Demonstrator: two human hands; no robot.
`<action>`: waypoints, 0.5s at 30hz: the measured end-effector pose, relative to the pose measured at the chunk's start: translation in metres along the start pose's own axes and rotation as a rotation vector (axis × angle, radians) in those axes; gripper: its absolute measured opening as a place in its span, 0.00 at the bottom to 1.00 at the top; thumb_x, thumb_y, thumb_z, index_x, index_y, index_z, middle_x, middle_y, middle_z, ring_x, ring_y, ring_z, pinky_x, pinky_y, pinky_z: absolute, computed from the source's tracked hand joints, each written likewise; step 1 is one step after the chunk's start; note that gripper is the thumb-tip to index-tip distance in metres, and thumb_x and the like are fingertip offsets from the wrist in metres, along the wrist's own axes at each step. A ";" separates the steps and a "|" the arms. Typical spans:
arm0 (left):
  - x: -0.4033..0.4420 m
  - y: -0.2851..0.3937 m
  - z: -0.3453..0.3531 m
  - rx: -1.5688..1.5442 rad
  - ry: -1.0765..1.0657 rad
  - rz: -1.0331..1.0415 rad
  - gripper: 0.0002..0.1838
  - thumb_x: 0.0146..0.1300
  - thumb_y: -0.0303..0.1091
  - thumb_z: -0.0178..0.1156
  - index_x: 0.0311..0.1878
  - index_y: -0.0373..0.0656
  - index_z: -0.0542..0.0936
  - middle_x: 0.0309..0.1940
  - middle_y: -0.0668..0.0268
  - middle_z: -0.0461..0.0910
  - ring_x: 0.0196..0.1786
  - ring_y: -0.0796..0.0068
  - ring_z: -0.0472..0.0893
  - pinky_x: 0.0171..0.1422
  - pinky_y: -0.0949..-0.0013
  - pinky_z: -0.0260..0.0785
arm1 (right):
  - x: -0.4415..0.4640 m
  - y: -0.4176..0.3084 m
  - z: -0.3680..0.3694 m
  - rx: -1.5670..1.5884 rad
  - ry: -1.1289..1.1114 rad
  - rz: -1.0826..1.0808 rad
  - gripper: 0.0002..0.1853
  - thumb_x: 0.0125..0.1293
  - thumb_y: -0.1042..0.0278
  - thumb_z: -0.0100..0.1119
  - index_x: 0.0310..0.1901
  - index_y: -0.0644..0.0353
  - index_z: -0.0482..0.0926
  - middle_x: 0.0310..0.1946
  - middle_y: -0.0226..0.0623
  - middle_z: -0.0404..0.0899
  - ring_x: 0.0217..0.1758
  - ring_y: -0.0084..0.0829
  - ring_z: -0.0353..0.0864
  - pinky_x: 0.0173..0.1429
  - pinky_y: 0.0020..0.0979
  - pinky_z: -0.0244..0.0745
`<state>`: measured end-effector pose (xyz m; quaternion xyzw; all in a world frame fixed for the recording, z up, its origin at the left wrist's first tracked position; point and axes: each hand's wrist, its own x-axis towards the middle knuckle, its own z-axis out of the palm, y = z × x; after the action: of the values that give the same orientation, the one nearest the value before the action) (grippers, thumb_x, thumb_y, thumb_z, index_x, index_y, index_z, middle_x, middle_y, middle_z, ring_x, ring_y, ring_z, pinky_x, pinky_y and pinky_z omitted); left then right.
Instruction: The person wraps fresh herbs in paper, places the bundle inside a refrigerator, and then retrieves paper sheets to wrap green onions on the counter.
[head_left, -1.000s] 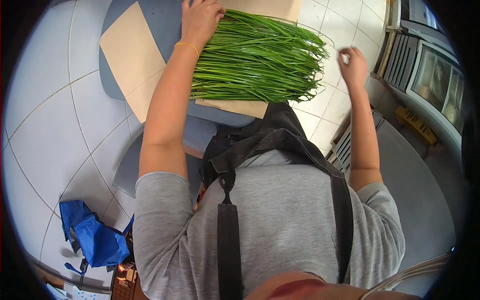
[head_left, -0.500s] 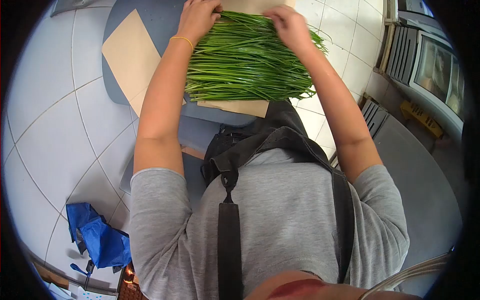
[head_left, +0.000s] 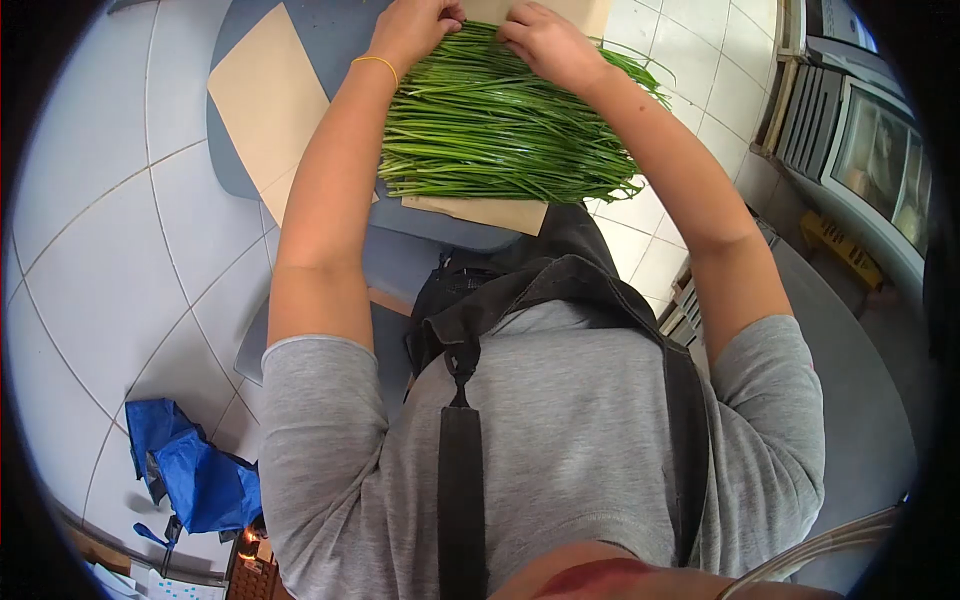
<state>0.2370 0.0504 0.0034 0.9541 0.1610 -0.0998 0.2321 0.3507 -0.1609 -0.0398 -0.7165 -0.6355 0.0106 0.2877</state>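
A wide layer of long, thin green chives lies side by side on brown paper, wet and glossy. My left hand is at the layer's far left corner, its thumb and fingers closed on the far chives. A yellow band circles that wrist. My right hand reaches over the far edge a short way to the right, fingers curled and pinched at the top stalks. What exactly is between the fingertips is too small to make out clearly. A strip of the brown paper shows along the near side.
A sheet of brown card lies to the left on the grey-blue table. A blue folded umbrella is at lower left by the tiled wall. On the right stand a glass-fronted appliance and a grey round surface.
My right hand has moved left along the far edge, closer to my left hand. The left hand has shifted slightly right, and the view has moved a little.
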 end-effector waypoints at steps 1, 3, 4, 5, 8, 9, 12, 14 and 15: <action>-0.002 0.003 -0.001 0.002 -0.003 -0.021 0.10 0.65 0.37 0.68 0.48 0.47 0.86 0.45 0.65 0.90 0.50 0.61 0.87 0.54 0.57 0.78 | -0.006 0.003 -0.007 0.030 -0.023 0.009 0.08 0.62 0.73 0.64 0.43 0.57 0.83 0.41 0.38 0.78 0.51 0.43 0.80 0.57 0.42 0.78; -0.002 -0.003 0.003 -0.020 0.016 0.013 0.11 0.65 0.37 0.68 0.49 0.48 0.86 0.45 0.65 0.89 0.51 0.62 0.87 0.55 0.57 0.78 | -0.020 0.009 -0.022 0.084 -0.067 0.034 0.07 0.62 0.74 0.64 0.43 0.58 0.82 0.40 0.39 0.78 0.49 0.44 0.80 0.56 0.42 0.79; -0.002 -0.005 0.005 -0.032 0.026 0.029 0.11 0.65 0.38 0.68 0.49 0.48 0.86 0.45 0.65 0.89 0.51 0.62 0.87 0.55 0.57 0.78 | -0.025 0.011 -0.028 0.100 -0.065 0.061 0.08 0.62 0.74 0.64 0.43 0.58 0.82 0.40 0.39 0.78 0.49 0.44 0.81 0.56 0.42 0.79; -0.003 -0.004 0.003 -0.051 0.022 0.038 0.12 0.65 0.37 0.68 0.49 0.48 0.86 0.46 0.65 0.89 0.51 0.62 0.87 0.56 0.57 0.78 | -0.030 0.010 -0.033 0.117 -0.063 0.089 0.08 0.62 0.74 0.64 0.43 0.58 0.82 0.39 0.39 0.79 0.49 0.45 0.81 0.55 0.42 0.79; -0.006 0.000 -0.001 -0.089 0.020 0.054 0.13 0.64 0.36 0.69 0.51 0.48 0.85 0.47 0.63 0.89 0.53 0.61 0.86 0.57 0.57 0.78 | -0.028 0.005 -0.036 0.186 -0.023 0.184 0.09 0.62 0.74 0.66 0.44 0.59 0.82 0.39 0.40 0.80 0.49 0.46 0.81 0.55 0.43 0.79; -0.008 0.003 -0.003 -0.089 0.030 0.053 0.14 0.64 0.35 0.69 0.53 0.48 0.85 0.48 0.63 0.89 0.54 0.61 0.86 0.57 0.57 0.77 | -0.023 0.002 -0.034 0.211 -0.002 0.217 0.09 0.61 0.73 0.67 0.44 0.59 0.82 0.40 0.40 0.80 0.49 0.46 0.82 0.54 0.43 0.80; -0.005 -0.003 0.000 -0.092 0.033 0.096 0.16 0.63 0.34 0.70 0.54 0.47 0.85 0.48 0.62 0.89 0.54 0.61 0.86 0.58 0.58 0.77 | 0.001 -0.001 -0.008 0.140 0.094 0.146 0.12 0.62 0.69 0.69 0.47 0.58 0.82 0.42 0.42 0.81 0.50 0.45 0.82 0.53 0.44 0.80; 0.002 -0.012 0.003 -0.108 0.006 0.114 0.16 0.62 0.35 0.71 0.53 0.46 0.86 0.47 0.62 0.89 0.53 0.61 0.87 0.58 0.59 0.78 | 0.019 -0.006 0.014 0.150 0.111 0.170 0.13 0.64 0.66 0.69 0.48 0.58 0.83 0.42 0.43 0.84 0.49 0.46 0.84 0.52 0.44 0.81; 0.006 -0.014 0.001 -0.123 -0.014 0.109 0.16 0.62 0.35 0.72 0.52 0.45 0.87 0.47 0.62 0.89 0.53 0.62 0.87 0.57 0.60 0.78 | 0.026 -0.007 0.021 0.154 0.119 0.184 0.14 0.64 0.65 0.70 0.49 0.57 0.84 0.42 0.44 0.85 0.48 0.46 0.84 0.52 0.44 0.81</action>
<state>0.2379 0.0634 -0.0050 0.9447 0.1130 -0.0839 0.2963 0.3409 -0.1285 -0.0454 -0.7470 -0.5460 0.0429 0.3768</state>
